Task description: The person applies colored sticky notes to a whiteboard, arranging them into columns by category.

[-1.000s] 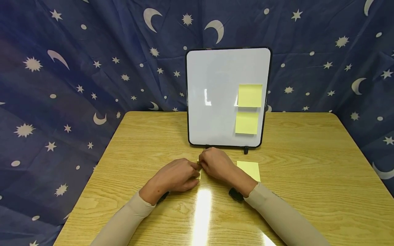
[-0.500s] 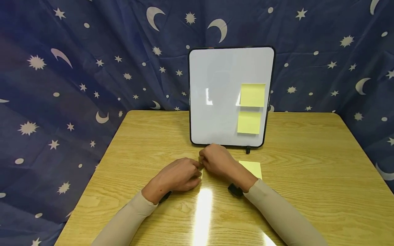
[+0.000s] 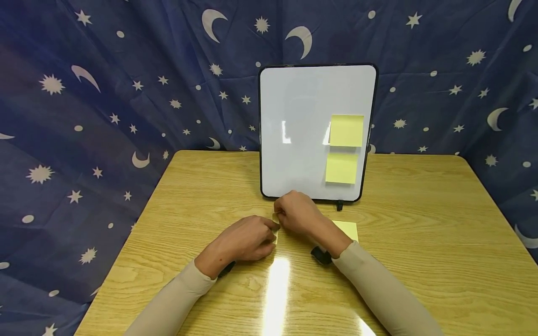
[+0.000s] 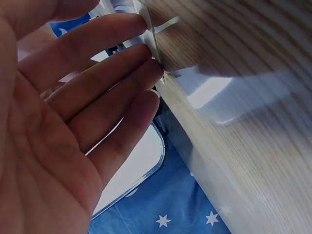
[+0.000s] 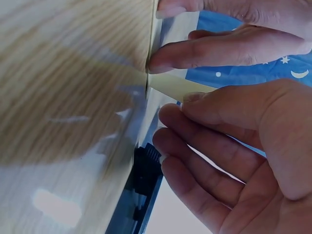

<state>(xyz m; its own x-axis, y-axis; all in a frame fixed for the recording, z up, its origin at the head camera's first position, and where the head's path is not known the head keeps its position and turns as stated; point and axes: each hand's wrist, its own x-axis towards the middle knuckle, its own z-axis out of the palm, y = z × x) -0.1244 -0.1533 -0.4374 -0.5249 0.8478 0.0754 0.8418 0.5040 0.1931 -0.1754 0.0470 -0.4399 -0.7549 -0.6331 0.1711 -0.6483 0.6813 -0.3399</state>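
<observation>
Between both hands, low over the table, a yellow sticky note shows as a narrow strip; the rest is covered by fingers. My right hand pinches one end of it between thumb and finger, and in the right wrist view that end of the sticky note is lifted off the wood. My left hand holds the other part down with its fingertips; its fingers look nearly straight in the left wrist view. Another yellow sticky note lies on the table, partly behind my right forearm.
A whiteboard with a black frame stands upright just beyond my hands. Two sticky notes, an upper note and a lower note, are stuck on its right side. The wooden table meets a dark blue curtain at the back.
My right hand has moved slightly away from me toward the whiteboard, with the note's end between its fingers. The left hand keeps its place on the note. The head view has shifted slightly.
</observation>
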